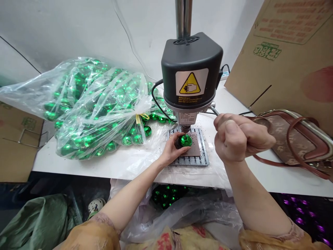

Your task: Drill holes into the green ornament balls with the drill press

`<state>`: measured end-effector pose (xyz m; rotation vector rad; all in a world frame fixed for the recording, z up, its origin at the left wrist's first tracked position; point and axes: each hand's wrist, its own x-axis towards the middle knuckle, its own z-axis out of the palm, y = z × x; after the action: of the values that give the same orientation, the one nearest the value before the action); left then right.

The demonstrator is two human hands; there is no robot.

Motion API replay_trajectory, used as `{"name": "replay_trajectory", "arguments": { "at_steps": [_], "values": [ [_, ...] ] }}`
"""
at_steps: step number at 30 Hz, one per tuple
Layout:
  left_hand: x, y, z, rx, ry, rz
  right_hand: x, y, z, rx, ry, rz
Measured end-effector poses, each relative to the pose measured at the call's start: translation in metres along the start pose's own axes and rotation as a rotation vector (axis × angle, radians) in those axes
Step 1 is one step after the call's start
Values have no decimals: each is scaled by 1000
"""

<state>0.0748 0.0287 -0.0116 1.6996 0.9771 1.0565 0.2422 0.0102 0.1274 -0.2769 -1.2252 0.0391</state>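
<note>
My left hand (173, 148) is closed around the left side of a shiny green ball (185, 140), thumb in front and fingers behind. The ball sits on a brownish square pad over the slotted metal base (205, 157) of a drill press (191, 69), right under its chuck (185, 129). My right hand (240, 137) is wrapped in a fist round the drill press's feed lever (213, 108), to the right of the black motor housing. Most of the lever is hidden inside that fist. Dark crumbs lie scattered over the base.
Clear plastic bags (104, 111) full of green balls lie at left on the white table (85, 166). A brown handbag (293, 139) and a cardboard box (281, 59) stand at right. Below the table edge, more green balls (169, 194) rest in plastic; purple balls (304, 211) show lower right.
</note>
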Motion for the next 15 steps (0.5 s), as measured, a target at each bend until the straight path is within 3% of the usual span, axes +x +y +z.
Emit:
{"name": "replay_trajectory", "arguments": {
  "at_steps": [9,15],
  "values": [
    [-1,4,1,-2,13,-14,-7,2,0,-35,13,-80],
    [-3,13,5,-35,55,-46,38,-11,22,-109,166,262]
  ]
}}
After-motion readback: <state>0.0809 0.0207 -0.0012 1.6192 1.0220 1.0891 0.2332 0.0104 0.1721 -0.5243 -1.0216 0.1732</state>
